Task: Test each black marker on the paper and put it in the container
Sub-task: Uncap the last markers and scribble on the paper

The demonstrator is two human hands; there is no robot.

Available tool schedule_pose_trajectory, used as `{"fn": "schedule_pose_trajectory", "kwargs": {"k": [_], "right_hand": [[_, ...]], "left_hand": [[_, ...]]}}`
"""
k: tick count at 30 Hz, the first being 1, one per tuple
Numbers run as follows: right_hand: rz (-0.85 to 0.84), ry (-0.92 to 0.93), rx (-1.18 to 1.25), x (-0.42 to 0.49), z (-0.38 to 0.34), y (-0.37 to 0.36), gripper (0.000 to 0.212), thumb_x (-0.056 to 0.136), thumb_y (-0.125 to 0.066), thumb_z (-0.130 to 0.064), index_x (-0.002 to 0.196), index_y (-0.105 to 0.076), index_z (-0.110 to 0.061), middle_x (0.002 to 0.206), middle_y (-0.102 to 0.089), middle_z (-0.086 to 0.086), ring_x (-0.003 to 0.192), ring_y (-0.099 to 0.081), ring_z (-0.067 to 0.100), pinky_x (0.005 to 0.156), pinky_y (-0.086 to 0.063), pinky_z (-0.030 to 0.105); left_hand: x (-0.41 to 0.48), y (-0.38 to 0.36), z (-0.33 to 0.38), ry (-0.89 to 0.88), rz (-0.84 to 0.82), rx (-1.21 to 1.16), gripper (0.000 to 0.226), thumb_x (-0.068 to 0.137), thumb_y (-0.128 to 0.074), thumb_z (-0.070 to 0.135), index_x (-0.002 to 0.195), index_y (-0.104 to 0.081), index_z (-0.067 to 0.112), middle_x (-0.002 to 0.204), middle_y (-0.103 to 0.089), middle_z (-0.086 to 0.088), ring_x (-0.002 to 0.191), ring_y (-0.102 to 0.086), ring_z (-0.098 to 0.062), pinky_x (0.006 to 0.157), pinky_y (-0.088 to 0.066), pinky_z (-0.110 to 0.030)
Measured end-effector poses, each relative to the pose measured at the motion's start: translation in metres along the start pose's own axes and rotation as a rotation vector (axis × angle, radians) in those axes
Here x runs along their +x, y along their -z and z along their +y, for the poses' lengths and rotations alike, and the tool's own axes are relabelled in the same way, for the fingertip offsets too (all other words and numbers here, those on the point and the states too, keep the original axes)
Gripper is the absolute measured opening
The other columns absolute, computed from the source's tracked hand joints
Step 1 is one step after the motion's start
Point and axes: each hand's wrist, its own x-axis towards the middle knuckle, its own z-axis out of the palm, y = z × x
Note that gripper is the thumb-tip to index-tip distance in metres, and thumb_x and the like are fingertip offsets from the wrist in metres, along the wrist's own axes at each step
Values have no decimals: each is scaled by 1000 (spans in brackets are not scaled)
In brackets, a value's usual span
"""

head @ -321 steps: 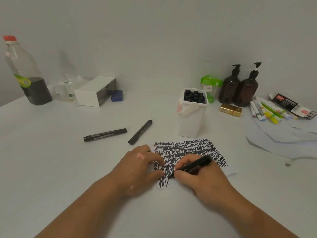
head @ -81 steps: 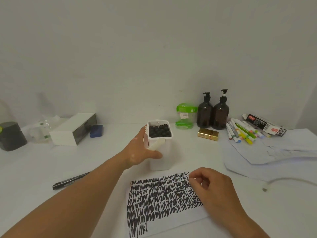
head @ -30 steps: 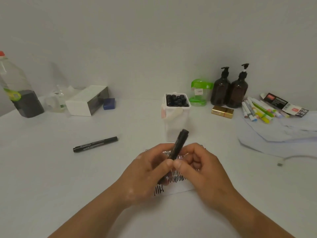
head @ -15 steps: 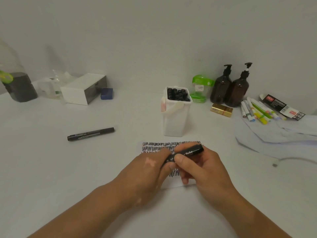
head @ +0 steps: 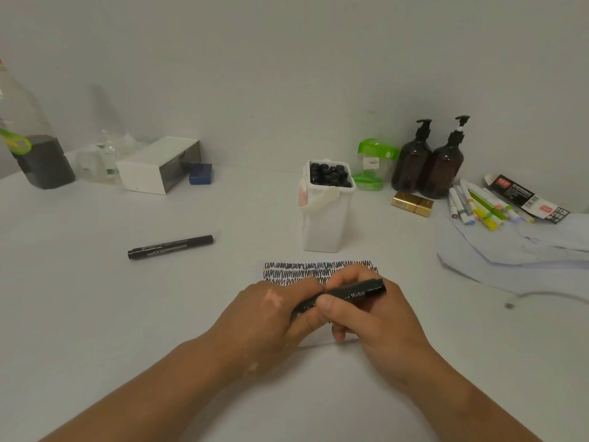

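Both hands hold one black marker [head: 350, 294] low over the scribbled paper [head: 296, 270]. My right hand [head: 366, 317] grips its barrel, thumb on top. My left hand [head: 271, 317] closes around its lower end, which is hidden by the fingers. Most of the paper lies under my hands; only its top rows of black zigzags show. Behind it stands the white container [head: 325, 218], filled with several black markers, caps up. Another black marker [head: 170, 247] lies capped on the table to the left.
Back right: two brown pump bottles [head: 427, 161], a green-lidded jar [head: 373, 164], a gold box [head: 412, 204], several coloured markers [head: 478, 205] and loose paper sheets [head: 510, 253]. Back left: a white box [head: 156, 165], a blue block [head: 200, 173], a plastic bottle [head: 28, 135].
A second ago the marker stood tilted upward between my hands; now it lies nearly level and lower over the paper. One loose marker from earlier has left the table.
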Motion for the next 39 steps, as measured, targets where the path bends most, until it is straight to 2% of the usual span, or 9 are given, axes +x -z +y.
{"fn": "schedule_pose_trajectory", "kwargs": {"k": [3, 5, 7, 10, 14, 17, 22, 27, 39], "right_hand": [[157, 3, 185, 7, 3, 7, 16, 69, -78, -25, 71, -64, -19, 50, -48, 4, 44, -42, 18, 43, -37, 28], [242, -35, 334, 11, 3, 19, 10, 71, -73, -19, 68, -63, -18, 49, -43, 4, 44, -37, 17, 42, -33, 25], [201, -71, 274, 9, 5, 30, 17, 67, -72, -28, 77, -71, -14, 54, -52, 10, 47, -46, 21, 41, -38, 27], [45, -143, 148, 4, 7, 24, 35, 63, -71, -36, 88, -79, -12, 65, -66, 14, 56, -59, 23, 45, -45, 30], [0, -156, -199, 2, 11, 6, 22, 64, -76, -37, 81, -75, -23, 58, -64, -2, 52, -55, 13, 52, -43, 27], [18, -156, -375, 0, 10, 1, 20, 65, -74, -40, 80, -75, -28, 63, -69, -7, 57, -58, 6, 55, -43, 16], [3, -132, -433, -1, 10, -3, 15, 67, -75, -41, 78, -75, -31, 68, -70, -11, 61, -57, 0, 56, -41, 9], [-3, -127, -429, -1, 11, -2, 8, 79, -83, -26, 80, -77, -29, 69, -71, -12, 61, -58, -3, 57, -41, 6], [-7, -146, -453, 0, 12, 0, 10, 69, -76, -36, 78, -75, -31, 66, -69, -15, 59, -56, -3, 55, -41, 7]], "left_hand": [[-1, 4, -12, 88, 24, -36, 29, 96, -56, 50, 120, -59, 35, 60, -52, 17, 55, -48, -2, 55, -32, -11], [-2, 11, -26, 158, 97, -47, 21, 94, -60, 43, 113, -65, 35, 65, -55, 15, 61, -50, -4, 59, -35, -10], [-4, 15, -37, 202, 142, 0, 10, 92, -67, 35, 100, -71, 36, 76, -60, 17, 68, -51, -1, 64, -36, -8], [-5, 12, -46, 256, 44, 38, 12, 87, -73, 39, 99, -73, 38, 92, -59, 20, 80, -52, 9, 70, -35, -5], [-6, 6, -51, 283, -69, 78, 23, 82, -75, 48, 104, -71, 42, 102, -56, 21, 93, -53, 6, 79, -38, -10], [-6, 6, -51, 293, -87, 85, 24, 82, -74, 50, 105, -71, 43, 102, -55, 21, 94, -53, 3, 81, -41, -14], [-6, 6, -50, 293, -100, 93, 25, 83, -72, 51, 106, -71, 42, 105, -54, 19, 95, -52, 2, 82, -40, -14], [-6, 6, -49, 302, -104, 102, 25, 84, -72, 51, 107, -71, 41, 107, -54, 16, 96, -53, -2, 85, -44, -21], [-5, 6, -49, 310, -109, 96, 26, 83, -72, 51, 107, -70, 42, 106, -53, 19, 96, -53, -1, 85, -44, -21]]}}
